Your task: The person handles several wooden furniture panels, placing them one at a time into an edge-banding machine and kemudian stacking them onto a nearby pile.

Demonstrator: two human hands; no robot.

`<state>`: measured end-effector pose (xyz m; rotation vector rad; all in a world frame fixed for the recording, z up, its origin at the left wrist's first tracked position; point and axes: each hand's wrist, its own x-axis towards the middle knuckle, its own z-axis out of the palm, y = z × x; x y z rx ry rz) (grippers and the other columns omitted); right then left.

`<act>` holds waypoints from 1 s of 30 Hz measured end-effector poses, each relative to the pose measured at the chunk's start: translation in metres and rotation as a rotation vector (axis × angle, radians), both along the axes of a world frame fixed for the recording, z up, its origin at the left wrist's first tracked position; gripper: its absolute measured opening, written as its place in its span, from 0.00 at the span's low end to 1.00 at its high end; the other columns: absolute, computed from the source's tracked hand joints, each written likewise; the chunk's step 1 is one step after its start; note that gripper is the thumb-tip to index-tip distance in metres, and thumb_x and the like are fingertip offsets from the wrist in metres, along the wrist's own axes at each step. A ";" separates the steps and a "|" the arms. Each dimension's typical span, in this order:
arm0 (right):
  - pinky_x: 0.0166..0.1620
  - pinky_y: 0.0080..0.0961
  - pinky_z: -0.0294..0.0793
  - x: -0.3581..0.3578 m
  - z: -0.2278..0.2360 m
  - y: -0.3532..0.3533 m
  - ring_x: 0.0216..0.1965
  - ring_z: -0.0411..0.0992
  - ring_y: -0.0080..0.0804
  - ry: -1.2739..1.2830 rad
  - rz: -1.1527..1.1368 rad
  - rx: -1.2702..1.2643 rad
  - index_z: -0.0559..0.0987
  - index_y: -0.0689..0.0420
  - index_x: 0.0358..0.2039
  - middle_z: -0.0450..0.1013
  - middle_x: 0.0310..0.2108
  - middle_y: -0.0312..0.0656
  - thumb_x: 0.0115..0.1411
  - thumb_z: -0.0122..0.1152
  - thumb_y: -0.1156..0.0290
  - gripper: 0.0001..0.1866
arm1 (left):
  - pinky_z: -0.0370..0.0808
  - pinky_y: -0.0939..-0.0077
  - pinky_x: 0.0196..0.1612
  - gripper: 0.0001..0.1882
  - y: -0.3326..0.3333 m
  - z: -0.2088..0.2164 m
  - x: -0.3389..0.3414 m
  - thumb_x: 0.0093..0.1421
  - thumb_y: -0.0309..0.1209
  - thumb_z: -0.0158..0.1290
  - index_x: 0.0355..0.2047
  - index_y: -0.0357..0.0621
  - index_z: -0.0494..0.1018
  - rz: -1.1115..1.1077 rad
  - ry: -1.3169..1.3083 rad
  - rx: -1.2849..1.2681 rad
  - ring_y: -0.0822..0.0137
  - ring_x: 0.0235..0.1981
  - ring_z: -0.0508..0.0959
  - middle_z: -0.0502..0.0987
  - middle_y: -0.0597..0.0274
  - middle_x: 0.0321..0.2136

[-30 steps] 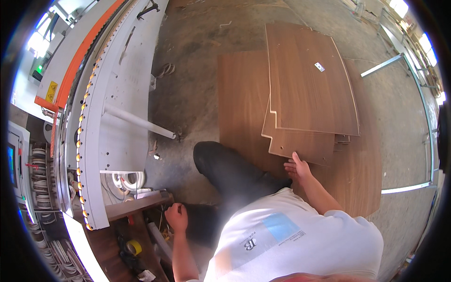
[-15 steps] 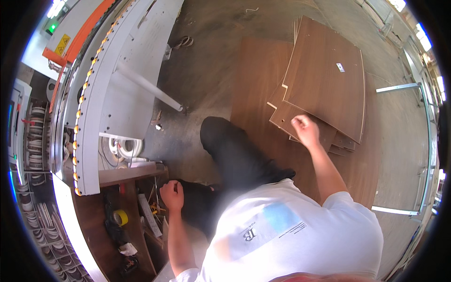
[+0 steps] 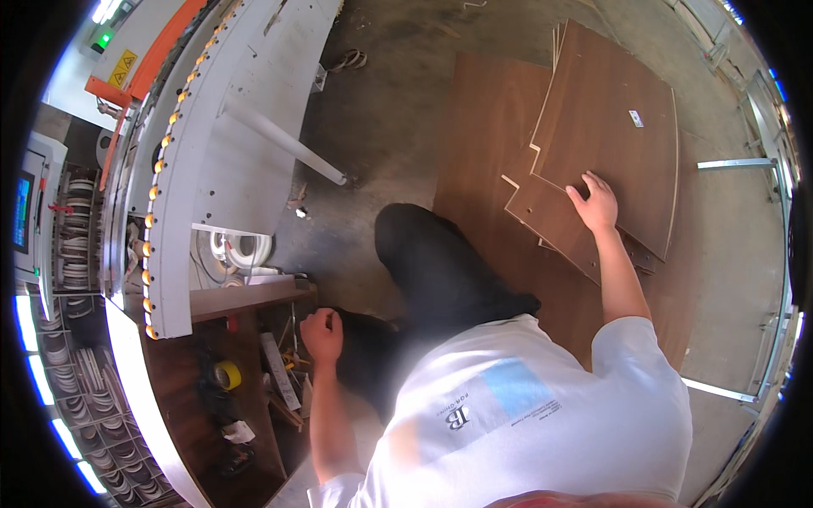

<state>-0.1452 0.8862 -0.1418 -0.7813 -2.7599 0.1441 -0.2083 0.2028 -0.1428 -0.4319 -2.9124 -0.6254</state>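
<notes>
My right hand [image 3: 595, 203] is at the near edge of the top brown wood-grain board [image 3: 605, 127], its fingers spread and nothing held. Whether the palm presses on the board cannot be made out. Beneath that board lie several more brown panels, one of them a notched board [image 3: 542, 199] with a small round hole that sticks out to the left. A small white label [image 3: 636, 119] is on the top board. Beside my dark trouser leg, my left hand [image 3: 322, 336] is loosely curled, with nothing visible in it, close to a brown wooden cabinet [image 3: 246, 300].
A long grey machine [image 3: 246, 161] with orange rollers along its edge stands at left, with a white support bar [image 3: 288, 144] reaching out. The cabinet holds yellow tape [image 3: 227, 374] and loose tools. A larger brown sheet [image 3: 483, 118] lies under the stack. A metal frame [image 3: 735, 164] stands at right.
My right hand has moved right and farther out onto the top board, and its fingers have spread. The left hand stays curled by my leg. The view has shifted slightly.
</notes>
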 end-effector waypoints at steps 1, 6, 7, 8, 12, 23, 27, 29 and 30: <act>0.67 0.37 0.68 -0.016 -0.005 -0.010 0.64 0.70 0.43 0.024 -0.009 0.018 0.80 0.60 0.56 0.74 0.61 0.46 0.61 0.65 0.43 0.35 | 0.69 0.56 0.38 0.03 0.003 0.003 -0.003 0.58 0.30 0.61 0.30 0.48 0.78 -0.014 -0.003 -0.008 0.51 0.31 0.77 0.79 0.60 0.24; 0.71 0.49 0.60 -0.098 -0.004 -0.060 0.73 0.57 0.51 -0.198 -0.199 0.039 0.68 0.68 0.66 0.60 0.71 0.58 0.62 0.58 0.36 0.48 | 0.69 0.56 0.39 0.03 0.003 0.005 0.000 0.59 0.31 0.61 0.31 0.49 0.78 -0.022 -0.029 -0.017 0.52 0.30 0.77 0.78 0.61 0.23; 0.71 0.51 0.59 -0.109 0.001 -0.065 0.74 0.55 0.52 -0.240 -0.228 0.040 0.66 0.69 0.67 0.58 0.72 0.59 0.61 0.57 0.36 0.50 | 0.69 0.56 0.39 0.03 0.009 0.005 -0.005 0.59 0.31 0.61 0.31 0.49 0.78 -0.021 -0.022 0.003 0.53 0.30 0.77 0.78 0.62 0.23; 0.71 0.53 0.58 -0.114 0.004 -0.066 0.74 0.53 0.53 -0.282 -0.259 0.040 0.64 0.70 0.68 0.56 0.73 0.60 0.61 0.57 0.35 0.52 | 0.69 0.56 0.39 0.03 0.010 0.005 -0.004 0.59 0.31 0.61 0.31 0.49 0.78 -0.015 -0.013 -0.001 0.53 0.30 0.77 0.78 0.62 0.23; 0.70 0.48 0.61 -0.112 0.003 -0.058 0.74 0.55 0.53 -0.321 -0.197 0.014 0.63 0.72 0.68 0.57 0.72 0.61 0.60 0.58 0.40 0.50 | 0.69 0.56 0.38 0.04 0.007 0.004 0.000 0.59 0.31 0.61 0.30 0.49 0.77 0.020 -0.005 0.007 0.53 0.30 0.77 0.78 0.62 0.23; 0.68 0.41 0.67 0.054 0.020 -0.082 0.72 0.59 0.52 -0.297 0.155 0.059 0.69 0.72 0.63 0.61 0.69 0.62 0.57 0.63 0.46 0.45 | 0.69 0.55 0.38 0.04 0.005 -0.004 -0.011 0.59 0.32 0.61 0.29 0.50 0.77 -0.017 -0.010 -0.021 0.53 0.30 0.77 0.79 0.62 0.23; 0.72 0.40 0.60 0.153 0.038 -0.044 0.75 0.54 0.50 -0.355 0.325 -0.048 0.65 0.68 0.68 0.55 0.73 0.58 0.54 0.69 0.51 0.48 | 0.69 0.55 0.38 0.04 0.006 -0.001 -0.010 0.58 0.32 0.61 0.29 0.50 0.77 -0.025 0.004 -0.007 0.53 0.30 0.77 0.79 0.62 0.23; 0.74 0.40 0.55 0.204 0.044 0.001 0.76 0.52 0.48 -0.410 0.405 -0.088 0.62 0.65 0.70 0.53 0.75 0.54 0.52 0.72 0.55 0.50 | 0.69 0.55 0.38 0.04 0.004 0.002 -0.006 0.58 0.32 0.61 0.29 0.50 0.77 -0.026 0.009 0.000 0.52 0.30 0.77 0.79 0.61 0.24; 0.75 0.40 0.53 0.223 0.053 0.025 0.76 0.50 0.47 -0.446 0.432 -0.117 0.61 0.63 0.71 0.53 0.75 0.51 0.51 0.73 0.57 0.51 | 0.69 0.55 0.37 0.04 0.004 0.003 -0.006 0.58 0.31 0.61 0.29 0.49 0.77 -0.029 0.012 0.004 0.52 0.30 0.77 0.79 0.61 0.24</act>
